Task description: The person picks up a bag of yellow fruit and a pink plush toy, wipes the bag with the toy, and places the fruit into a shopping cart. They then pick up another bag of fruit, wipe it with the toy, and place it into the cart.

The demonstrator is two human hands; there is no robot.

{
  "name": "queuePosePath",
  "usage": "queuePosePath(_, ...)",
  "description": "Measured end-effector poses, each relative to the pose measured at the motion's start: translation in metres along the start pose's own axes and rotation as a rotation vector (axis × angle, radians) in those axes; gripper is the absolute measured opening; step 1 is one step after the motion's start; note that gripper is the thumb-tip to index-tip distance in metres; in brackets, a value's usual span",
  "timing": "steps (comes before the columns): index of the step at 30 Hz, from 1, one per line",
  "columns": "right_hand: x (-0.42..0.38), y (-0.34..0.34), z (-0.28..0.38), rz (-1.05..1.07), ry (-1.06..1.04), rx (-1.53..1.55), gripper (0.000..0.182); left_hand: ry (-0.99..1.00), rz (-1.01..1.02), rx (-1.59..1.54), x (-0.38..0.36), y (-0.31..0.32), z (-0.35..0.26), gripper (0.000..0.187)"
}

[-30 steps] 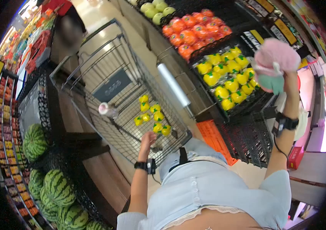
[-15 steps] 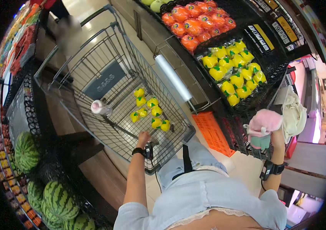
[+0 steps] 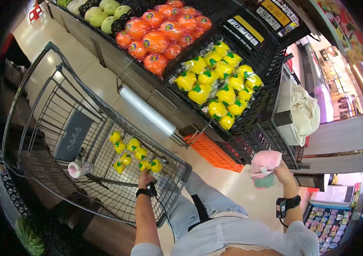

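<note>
Inside the wire shopping cart (image 3: pixel 96 91), packs of yellow fruits with green tops (image 3: pixel 132 144) lie on the mesh floor. My left hand (image 3: pixel 144 178) reaches over the near end of the cart, fingers curled right at the nearest yellow fruits. What it grips I cannot tell, as the fingertips are hidden. A bottle with a pinkish-white top (image 3: pixel 80 169) stands by the cart's side. My right hand (image 3: pixel 282 170), out to the right, is closed around a soft pink plush item (image 3: pixel 266 161) with a green part below.
A produce stand holds plastic-wrapped orange fruits (image 3: pixel 155 42), more wrapped yellow fruits (image 3: pixel 215 77) and pale green melons (image 3: pixel 104 17). A plastic roll (image 3: pixel 147 111) hangs on its front, above an orange crate (image 3: pixel 213 153). Whitish cloth (image 3: pixel 303 111) fills a bin; a watermelon (image 3: pixel 28 237) lies lower left.
The view has swung, shifting stand and cart leftward. My left hand has moved closer to the yellow fruits in the cart. The right hand still holds the pink plush item, now lower beside the stand.
</note>
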State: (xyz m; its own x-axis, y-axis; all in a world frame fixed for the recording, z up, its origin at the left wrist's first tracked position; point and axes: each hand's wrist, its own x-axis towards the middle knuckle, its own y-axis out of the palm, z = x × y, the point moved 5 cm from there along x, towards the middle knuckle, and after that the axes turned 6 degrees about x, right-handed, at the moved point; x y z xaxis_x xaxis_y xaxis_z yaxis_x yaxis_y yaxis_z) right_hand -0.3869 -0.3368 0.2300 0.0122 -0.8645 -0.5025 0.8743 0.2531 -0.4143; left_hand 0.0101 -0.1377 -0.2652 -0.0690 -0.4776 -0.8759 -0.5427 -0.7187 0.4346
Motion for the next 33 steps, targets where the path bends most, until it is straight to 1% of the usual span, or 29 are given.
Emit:
queuePosePath(3, -0.003, 0.01, -0.014, -0.006, 0.085, 0.007, 0.041, -0.046, -0.07, -0.015, 0.012, -0.008, 0.006, 0.061)
queuePosePath(5, -0.011, 0.013, -0.019, -0.004, 0.114, 0.023, 0.041, 0.018, -0.176, -0.112, 0.021, -0.011, 0.009, 0.04)
queuePosePath(6, -0.014, 0.015, -0.019, 0.008, 0.118, 0.042, 0.041, 0.052, -0.227, -0.158, 0.018, -0.005, 0.007, 0.036)
queuePosePath(8, -0.02, 0.017, -0.02, 0.029, 0.122, 0.078, 0.042, 0.033, -0.128, -0.212, 0.067, -0.027, 0.029, 0.034)
queuePosePath(9, -0.022, 0.017, -0.024, 0.032, 0.131, 0.105, 0.042, 0.021, -0.08, -0.238, 0.07, -0.02, 0.028, 0.035)
queuePosePath(11, -0.023, 0.016, -0.034, 0.04, 0.148, 0.154, 0.041, 0.061, -0.146, -0.288, 0.07, -0.016, 0.03, 0.028)
queuePosePath(12, -0.026, 0.019, -0.032, 0.048, 0.151, 0.138, 0.042, 0.082, -0.181, -0.316, 0.047, 0.002, 0.021, 0.027)
queuePosePath(13, -0.029, 0.024, -0.027, 0.059, 0.156, 0.123, 0.042, 0.104, -0.22, -0.346, 0.046, 0.0, 0.022, 0.027)
queuePosePath(14, -0.031, 0.028, -0.027, 0.074, 0.164, 0.108, 0.043, 0.047, -0.181, -0.185, 0.049, -0.002, 0.017, 0.023)
queuePosePath(16, -0.032, 0.029, -0.038, 0.094, 0.137, 0.141, 0.043, 0.106, -0.241, -0.406, 0.031, 0.029, 0.011, 0.022)
queuePosePath(17, -0.034, 0.032, -0.045, 0.11, 0.133, 0.158, 0.043, 0.137, -0.282, -0.516, 0.021, 0.033, 0.009, 0.022)
queuePosePath(18, -0.038, 0.036, -0.047, 0.122, 0.164, 0.158, 0.042, 0.129, -0.244, -0.487, 0.029, 0.022, 0.013, 0.023)
queuePosePath(19, -0.043, 0.039, -0.044, 0.13, 0.191, 0.159, 0.041, 0.122, -0.201, -0.457, 0.03, 0.018, 0.012, 0.031)
queuePosePath(21, -0.046, 0.04, -0.051, 0.152, 0.21, 0.149, 0.039, 0.088, -0.233, -0.341, 0.031, 0.016, 0.011, 0.034)
queuePosePath(23, -0.048, 0.035, -0.065, 0.183, 0.199, 0.128, 0.035, 0.066, -0.042, -0.293, 0.037, 0.02, 0.002, 0.037)
queuePosePath(26, -0.05, 0.04, -0.071, 0.199, 0.222, 0.051, 0.032, -0.013, -0.05, -0.231, 0.056, 0.003, 0.003, 0.041)
queuePosePath(29, -0.052, 0.049, -0.067, 0.178, 0.25, 0.075, 0.031, 0.147, -0.198, -0.282, 0.034, 0.02, -0.001, 0.041)
queuePosePath(32, -0.056, 0.055, -0.08, 0.212, 0.29, 0.088, 0.033, 0.172, -0.195, -0.273, 0.021, 0.024, 0.0, 0.045)
queuePosePath(33, -0.057, 0.058, -0.083, 0.233, 0.286, 0.071, 0.036, 0.16, -0.204, -0.303, 0.019, 0.021, 0.002, 0.045)
